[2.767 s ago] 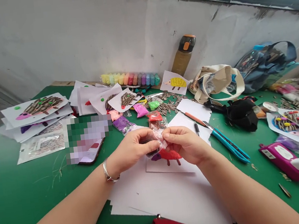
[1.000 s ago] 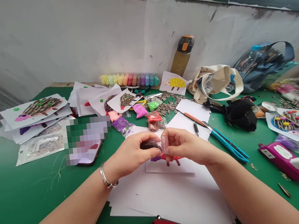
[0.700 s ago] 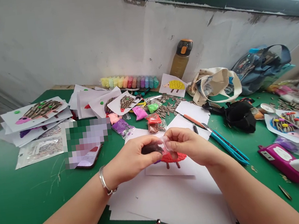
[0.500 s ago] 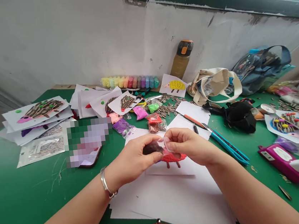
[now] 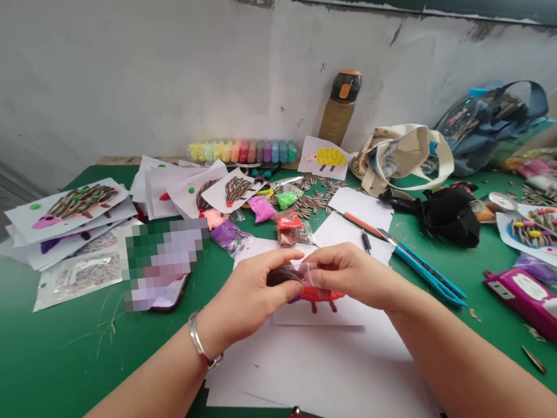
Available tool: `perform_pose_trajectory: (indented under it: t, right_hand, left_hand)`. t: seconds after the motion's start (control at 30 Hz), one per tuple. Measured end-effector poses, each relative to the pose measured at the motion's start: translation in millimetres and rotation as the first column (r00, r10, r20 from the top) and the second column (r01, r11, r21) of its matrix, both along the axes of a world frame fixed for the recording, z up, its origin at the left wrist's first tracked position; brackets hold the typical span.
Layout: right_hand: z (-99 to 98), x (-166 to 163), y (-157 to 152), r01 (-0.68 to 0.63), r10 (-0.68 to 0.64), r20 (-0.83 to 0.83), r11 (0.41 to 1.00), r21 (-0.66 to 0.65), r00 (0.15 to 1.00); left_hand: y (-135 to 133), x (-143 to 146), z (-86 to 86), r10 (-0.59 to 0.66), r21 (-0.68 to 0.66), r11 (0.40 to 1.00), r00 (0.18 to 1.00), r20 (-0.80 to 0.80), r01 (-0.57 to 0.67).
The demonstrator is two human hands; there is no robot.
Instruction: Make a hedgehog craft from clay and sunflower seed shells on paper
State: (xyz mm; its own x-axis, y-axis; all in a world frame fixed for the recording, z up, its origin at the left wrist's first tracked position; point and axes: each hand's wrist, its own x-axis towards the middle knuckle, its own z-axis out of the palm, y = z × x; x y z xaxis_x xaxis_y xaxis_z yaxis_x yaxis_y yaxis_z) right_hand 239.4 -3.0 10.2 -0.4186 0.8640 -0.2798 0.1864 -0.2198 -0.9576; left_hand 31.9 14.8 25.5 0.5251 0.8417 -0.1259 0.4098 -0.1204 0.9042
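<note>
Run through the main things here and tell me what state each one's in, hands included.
Clear packet, dark contents, sealed or open unclear
Left hand, gripping its dark-filled part
Right hand, pinching its clear end
Bottle, capped
Cream tote, open
Striped seeds, loose, scattered
Blue tool, lying flat

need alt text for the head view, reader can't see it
The left hand holds a dark lump in a clear plastic bag while the right hand pinches the bag's end, over a red animal picture on white sheets. Striped seeds and a blue craft knife lie on the green table.
</note>
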Motion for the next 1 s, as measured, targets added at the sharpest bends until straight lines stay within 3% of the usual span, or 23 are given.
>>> perform_pose_trajectory:
  t: [0.4, 0.73, 1.0]
  right_hand:
    - [-3.3, -0.3, 0.4, -0.011, 0.01, 0.067, 1.0, 0.021, 0.998]
    - [-6.3, -2.4, -1.7, -0.046, -0.005, 0.305, 0.986, 0.16, 0.952]
    - [-3.5, 6.5, 3.9, 0.024, -0.031, 0.098, 0.997, 0.071, 0.995]
  left_hand:
    - [0.2, 1.3, -3.6, -0.051, -0.002, 0.999, 0.996, 0.074, 0.051]
    - [0.5, 3.9, -6.8, -0.061, -0.047, 0.997, 0.997, 0.054, 0.064]
    - [5.3, 0.3, -6.6, 0.028, -0.168, 0.986, 0.997, 0.065, -0.017]
